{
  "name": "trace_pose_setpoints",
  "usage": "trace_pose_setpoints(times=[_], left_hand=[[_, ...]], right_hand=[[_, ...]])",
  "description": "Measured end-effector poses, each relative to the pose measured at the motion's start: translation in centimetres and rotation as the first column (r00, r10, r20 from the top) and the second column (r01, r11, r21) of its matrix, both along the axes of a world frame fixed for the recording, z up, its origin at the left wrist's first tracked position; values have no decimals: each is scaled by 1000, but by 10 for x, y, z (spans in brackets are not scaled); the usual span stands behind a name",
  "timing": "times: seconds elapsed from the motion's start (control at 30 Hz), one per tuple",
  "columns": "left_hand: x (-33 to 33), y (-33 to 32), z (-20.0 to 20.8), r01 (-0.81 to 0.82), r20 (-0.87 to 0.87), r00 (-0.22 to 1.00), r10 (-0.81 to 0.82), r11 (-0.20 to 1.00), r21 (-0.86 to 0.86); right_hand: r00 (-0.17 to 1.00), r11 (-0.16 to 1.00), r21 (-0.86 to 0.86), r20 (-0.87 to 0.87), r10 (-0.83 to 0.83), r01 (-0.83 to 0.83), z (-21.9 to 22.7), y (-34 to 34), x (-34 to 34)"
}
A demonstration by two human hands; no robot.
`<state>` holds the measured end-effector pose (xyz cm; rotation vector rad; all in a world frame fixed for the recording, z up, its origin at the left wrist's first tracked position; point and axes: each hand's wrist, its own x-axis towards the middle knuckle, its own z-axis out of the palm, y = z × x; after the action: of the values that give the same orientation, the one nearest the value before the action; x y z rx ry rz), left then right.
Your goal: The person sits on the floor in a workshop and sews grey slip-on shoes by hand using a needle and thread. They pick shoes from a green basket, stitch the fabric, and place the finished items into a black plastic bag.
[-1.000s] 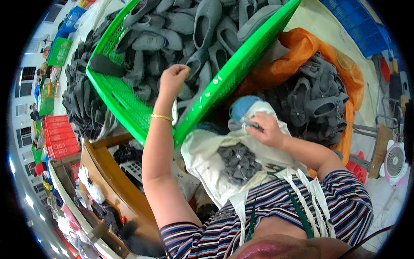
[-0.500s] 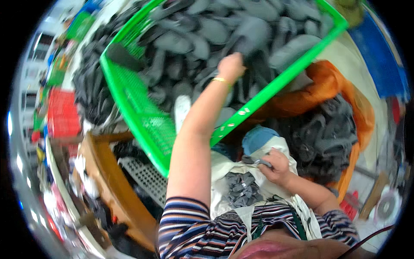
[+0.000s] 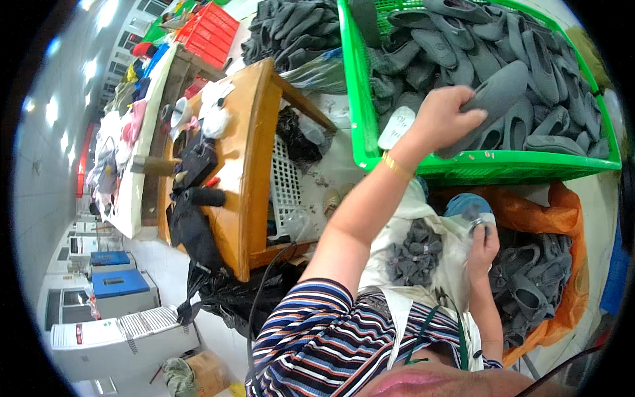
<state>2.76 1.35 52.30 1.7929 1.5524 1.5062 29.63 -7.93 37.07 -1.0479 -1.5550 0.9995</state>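
My left hand [image 3: 451, 118] is over the near side of a green plastic crate [image 3: 456, 171], closed on a dark grey slip-on shoe [image 3: 504, 86]. The shoe tilts up to the right above many similar grey shoes [image 3: 433, 47] in the crate. Lower and to the right, my right hand [image 3: 483, 250] pinches a small grey bow [image 3: 472, 213], blurred, with a shiny spot. A pile of grey bows [image 3: 417, 255] with shiny centres lies on the white cloth [image 3: 385, 259] over my lap.
To the right of my lap, an orange sack [image 3: 574, 264] holds more grey shoes [image 3: 529, 284]. A wooden table [image 3: 246, 165] with cloth and black items stands left, a white perforated basket [image 3: 286, 182] beside it. A heap of grey shoes [image 3: 291, 30] lies beyond.
My view has swung left, so the crate appears farther right. My left hand, earlier among the shoes, has come up with one shoe. My right hand still holds the small grey bow.
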Motion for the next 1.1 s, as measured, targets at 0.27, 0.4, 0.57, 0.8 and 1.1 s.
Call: trace_pose_setpoints(times=[0.27, 0.4, 0.57, 0.8, 1.1], left_hand=[[21, -212, -62, -61, -473, 880, 30, 997, -51], [20, -282, -88, -16, -696, 709, -110, 985, -171], [26, -323, -119, -93, -782, 583, -219, 938, -332], [46, -321, -131, 187, 289, 957, 24, 709, -680], [63, -285, -118, 381, 949, 133, 286, 869, -315]], right_hand=[[825, 963, -262, -527, -203, 69, 12, 7, -1], [925, 945, -325, -343, -165, 48, 11, -9, -30], [981, 925, -343, 43, 190, -165, 1, -60, -61], [952, 958, -138, -211, 221, -253, 17, -82, -76], [985, 985, -17, -46, 169, -170, 32, -65, -75]])
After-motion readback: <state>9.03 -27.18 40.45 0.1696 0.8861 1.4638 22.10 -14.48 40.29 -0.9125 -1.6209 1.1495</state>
